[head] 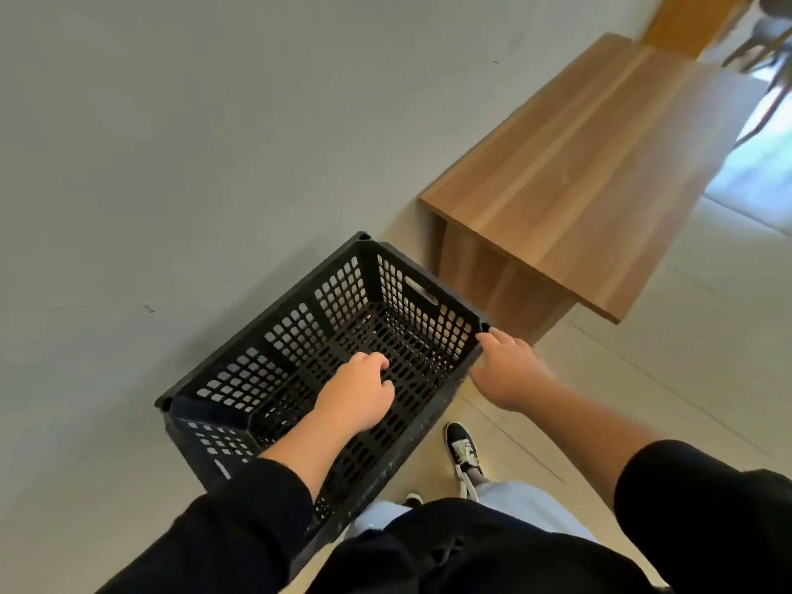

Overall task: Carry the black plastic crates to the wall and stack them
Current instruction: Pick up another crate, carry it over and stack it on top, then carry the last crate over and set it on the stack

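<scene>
A black plastic crate [325, 362] sits open side up against a pale grey wall [193, 122], its far long side along the wall's foot, one short end turned toward a wooden bench [570, 182]. The bench stands just beside that end of the crate and runs away along the same wall. Whether crate and bench touch cannot be told. On the crate's near side lies pale tiled floor [685, 358], with one dark sneaker [463, 452] planted near the crate's near wall and the tip of a second shoe just visible lower down. Beyond the bench's far end, chair legs [763, 49] blur into bright light.

The crate is lattice-walled, with a slot handle cut into the short end facing the bench, and nothing is seen inside it.

A person in a black top and light trousers leans over it. The left hand [358, 396] reaches in over the crate's near rim and hangs above the crate's floor, fingers loosely curled, gripping nothing that can be seen. The right hand [508, 370] is at the crate's near corner on the bench side, fingers spread fairly wide and fingertips at the rim there; whether they press on it or only brush it cannot be told. The left sleeve reaches the wrist; the right forearm is bare.
</scene>
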The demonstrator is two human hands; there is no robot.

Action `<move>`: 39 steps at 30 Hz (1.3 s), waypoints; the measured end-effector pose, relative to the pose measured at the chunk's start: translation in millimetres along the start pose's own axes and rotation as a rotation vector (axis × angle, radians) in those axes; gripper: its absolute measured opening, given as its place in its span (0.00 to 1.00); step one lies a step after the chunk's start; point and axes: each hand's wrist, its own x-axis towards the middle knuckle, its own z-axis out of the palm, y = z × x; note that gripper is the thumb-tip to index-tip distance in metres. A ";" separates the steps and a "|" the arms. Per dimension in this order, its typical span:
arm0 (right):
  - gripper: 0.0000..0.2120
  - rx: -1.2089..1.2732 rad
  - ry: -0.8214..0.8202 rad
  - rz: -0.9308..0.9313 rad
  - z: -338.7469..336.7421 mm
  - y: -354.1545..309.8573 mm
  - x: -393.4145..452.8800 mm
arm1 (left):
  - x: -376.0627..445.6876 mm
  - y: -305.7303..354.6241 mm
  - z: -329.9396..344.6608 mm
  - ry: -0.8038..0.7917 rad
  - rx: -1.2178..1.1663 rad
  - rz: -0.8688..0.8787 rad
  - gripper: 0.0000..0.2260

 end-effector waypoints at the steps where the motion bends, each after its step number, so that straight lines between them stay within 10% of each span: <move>1: 0.30 0.014 -0.016 0.038 7.7 7.8 -12.0 | -1.8 7.3 2.5 -0.006 0.027 0.037 0.19; 17: 0.30 0.418 0.193 0.535 65.8 205.8 -202.5 | -54.3 251.1 101.3 -0.170 0.507 0.718 0.20; 39: 0.30 0.966 0.374 1.327 195.8 531.0 -538.8 | -273.2 634.0 425.3 -0.418 1.060 1.344 0.23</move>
